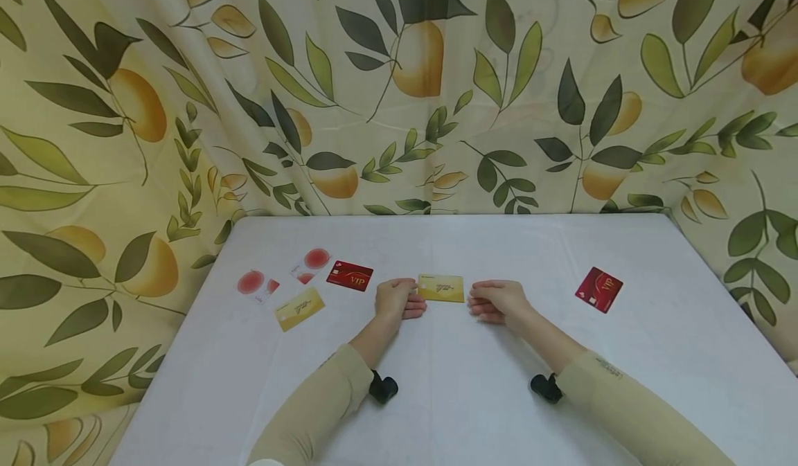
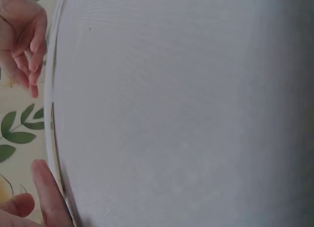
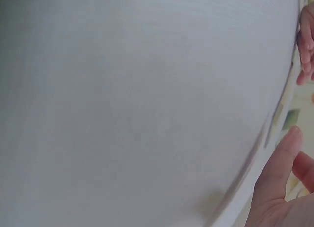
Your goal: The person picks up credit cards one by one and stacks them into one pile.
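Note:
A yellow card (image 1: 440, 288) lies face up on the white table between the two hands. The left hand (image 1: 395, 301) is at its left short edge, fingertips right beside the card and fingers fairly straight. Off the right short edge, a small gap away, is the right hand (image 1: 502, 301), its fingers relaxed and slightly bent. In the left wrist view, the left hand's thumb and finger (image 2: 49, 192) stand apart. The right wrist view shows the right thumb (image 3: 282, 163) extended, with nothing visible in its grasp.
To the left lie a red VIP card (image 1: 350, 275), a second yellow card (image 1: 300, 309) and two white cards with red circles, one (image 1: 254, 286) farther left. Another red VIP card (image 1: 599, 290) lies at the right. A leaf-and-fruit patterned curtain (image 1: 399, 154) hangs behind the table (image 1: 436, 383).

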### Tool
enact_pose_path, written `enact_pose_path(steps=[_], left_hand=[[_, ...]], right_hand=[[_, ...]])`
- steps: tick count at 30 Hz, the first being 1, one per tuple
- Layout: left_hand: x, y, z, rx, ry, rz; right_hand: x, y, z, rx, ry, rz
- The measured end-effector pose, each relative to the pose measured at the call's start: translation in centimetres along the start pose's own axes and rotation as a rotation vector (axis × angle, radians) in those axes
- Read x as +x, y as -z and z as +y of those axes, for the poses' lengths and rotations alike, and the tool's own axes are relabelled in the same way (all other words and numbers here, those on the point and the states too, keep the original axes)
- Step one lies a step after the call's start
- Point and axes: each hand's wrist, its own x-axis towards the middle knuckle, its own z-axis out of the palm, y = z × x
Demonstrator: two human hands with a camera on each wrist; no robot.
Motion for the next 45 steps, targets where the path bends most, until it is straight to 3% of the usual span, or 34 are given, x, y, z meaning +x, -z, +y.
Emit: enact_pose_path(steps=[4,9,13,20,22,25,31,34,40,45], left_hand=[[-0.6,-0.7,0.7,-0.027,0.006,-0.043],[-1.4,-2.9,1.3,-0.068,0.004,-0.143],[-1.6,-5.7,1.2,-0.064,0.027,-0.262],[-2.1,-11.0,1.7,-0.081,0.179,-0.424],[-2.1,-12.4,1.6,-0.103,0.197,-0.469],[-2.1,-14.2,1.3,-0.143,0.201,-0.478],[-1.9,-17.1,0.6,-0.233,0.210,-0.479],[-2.0,-18.2,0.5,-0.230,0.193,-0.482],[-2.2,-20.4,0.5,-0.243,0.166,-0.494],[-2.2,-21.9,0.2,-0.302,0.178,-0.452]], right_hand=[[-1.1,2.0,-0.3,0.015,-0.017,-0.012],[-1.9,5.2,-0.3,0.099,-0.015,-0.080],[-2.3,8.3,0.2,0.185,-0.037,-0.115],[-3.0,12.7,1.1,0.276,-0.062,-0.141],[-3.3,14.0,1.2,0.297,-0.071,-0.140],[-3.7,15.8,1.5,0.358,-0.063,-0.142],[-4.1,19.0,2.6,0.623,-0.093,-0.102],[-4.2,20.0,3.0,0.721,-0.113,-0.068],[-4.2,21.6,3.3,0.775,-0.121,-0.032],[-3.9,21.9,3.6,0.762,-0.122,-0.005]])
